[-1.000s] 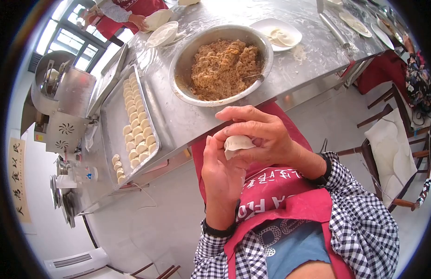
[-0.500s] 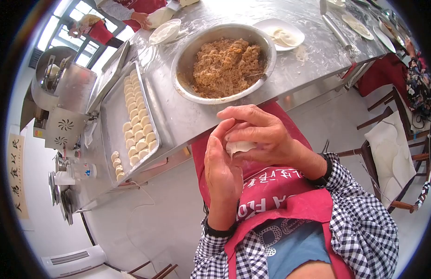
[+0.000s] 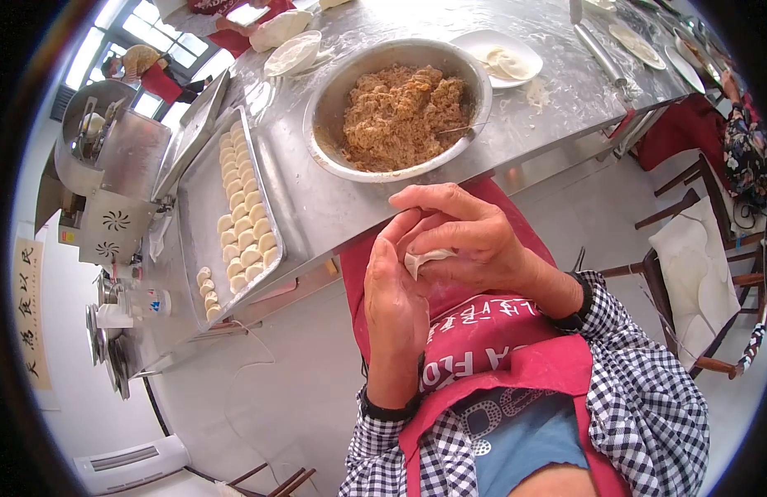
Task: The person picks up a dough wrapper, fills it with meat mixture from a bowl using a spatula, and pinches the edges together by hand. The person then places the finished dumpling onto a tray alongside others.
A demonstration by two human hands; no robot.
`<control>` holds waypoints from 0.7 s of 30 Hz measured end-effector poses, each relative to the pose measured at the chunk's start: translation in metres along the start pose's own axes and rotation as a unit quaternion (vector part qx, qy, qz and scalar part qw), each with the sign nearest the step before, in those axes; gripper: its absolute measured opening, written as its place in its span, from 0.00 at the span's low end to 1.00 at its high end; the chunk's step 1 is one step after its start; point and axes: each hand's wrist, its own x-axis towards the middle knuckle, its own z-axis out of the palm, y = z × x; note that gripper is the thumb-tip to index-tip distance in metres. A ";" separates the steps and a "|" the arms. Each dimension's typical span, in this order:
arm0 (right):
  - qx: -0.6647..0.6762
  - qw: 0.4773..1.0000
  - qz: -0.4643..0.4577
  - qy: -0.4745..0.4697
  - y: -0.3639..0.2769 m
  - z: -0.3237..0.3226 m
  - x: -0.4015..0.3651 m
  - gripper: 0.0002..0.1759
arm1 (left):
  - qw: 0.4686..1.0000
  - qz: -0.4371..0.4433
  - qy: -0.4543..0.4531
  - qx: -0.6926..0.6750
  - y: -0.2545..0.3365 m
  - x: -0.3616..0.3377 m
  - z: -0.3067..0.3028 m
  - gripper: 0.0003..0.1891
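Observation:
Both hands are raised together in front of the red apron, just below the table edge. My left hand (image 3: 393,290) has its fingers bent around a small white piece of dough (image 3: 427,260). My right hand (image 3: 470,240) curls over the same dough from the other side, its fingers pressed on it. Most of the dough is hidden by the fingers. Beyond the hands, a large metal bowl (image 3: 315,142) holds brown minced filling (image 3: 404,116). To the left, a metal tray (image 3: 203,199) holds rows of pale dumplings (image 3: 249,236).
A white plate (image 3: 528,55) with dough wrappers is right of the bowl. Farther right lies a metal rolling pin (image 3: 598,54). A flour bowl (image 3: 292,55) stands near another person's hand. Chairs (image 3: 690,273) stand at the right; a machine (image 3: 110,219) is at the left.
My fingers have closed further over the dough, and less of it shows. At the back left, the other person's hand has moved left off the white bundle, and a person farther back has shifted.

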 end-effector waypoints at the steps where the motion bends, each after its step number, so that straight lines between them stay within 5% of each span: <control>1: -0.006 1.000 0.001 0.008 0.001 0.000 0.000 0.12 | 1.000 0.000 0.000 0.000 0.000 0.000 0.000 0.28; 21: 0.076 0.996 0.049 -0.027 0.004 -0.001 -0.005 0.10 | 1.000 -0.027 0.000 -0.007 0.003 -0.002 0.004 0.26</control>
